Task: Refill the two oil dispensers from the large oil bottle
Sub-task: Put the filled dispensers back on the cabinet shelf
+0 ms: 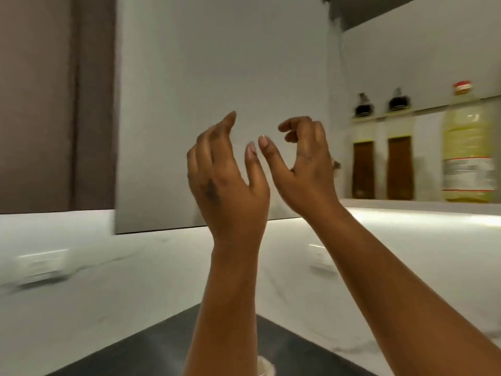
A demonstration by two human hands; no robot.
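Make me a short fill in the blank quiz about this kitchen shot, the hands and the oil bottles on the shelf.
1. The large oil bottle wears a ____ cap.
2. The number of oil dispensers beside it is ____.
3. Both hands, left and right, hold ____.
4. The large bottle stands to the ____ of the dispensers.

Answers: red; two; nothing; right

Two bare forearms, no sleeves in view. Left hand: dark smudge-like mark on the back, below the knuckles; short pale nails. Right hand: small dark mark on the back near the knuckles; thumbnail short and pale. No watch or bracelet at either wrist.
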